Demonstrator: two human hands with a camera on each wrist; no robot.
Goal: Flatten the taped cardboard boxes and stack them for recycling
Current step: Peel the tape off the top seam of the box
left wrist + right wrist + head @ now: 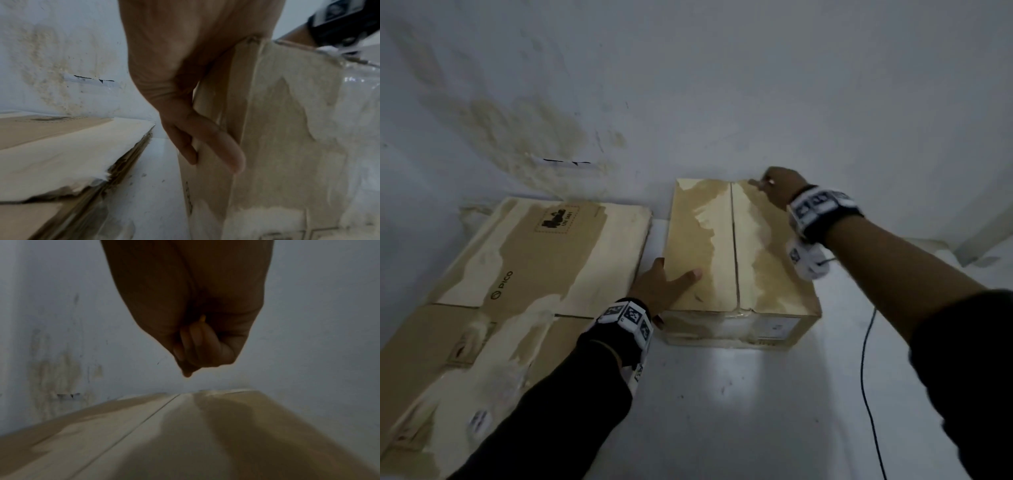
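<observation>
A brown cardboard box [719, 246] stands on the white table [722, 394], its top flaps meeting in a centre seam and its surface torn pale in patches. My left hand [664, 284] rests on the box's left top edge, thumb flat on top. In the left wrist view its fingers [218, 142] lie straight down the box's side [287, 129]. My right hand [777, 186] is at the far right corner of the top, fingers curled together [195, 345], pinching what looks like a pale end of tape [756, 184]. Below it runs the box top [185, 434].
A stack of flattened cardboard [534, 267] lies to the left, a narrow gap from the box, also seen as flattened cardboard [51, 146]. A stained wall [722, 85] stands right behind. A black cable [864, 359] trails on the table at the right.
</observation>
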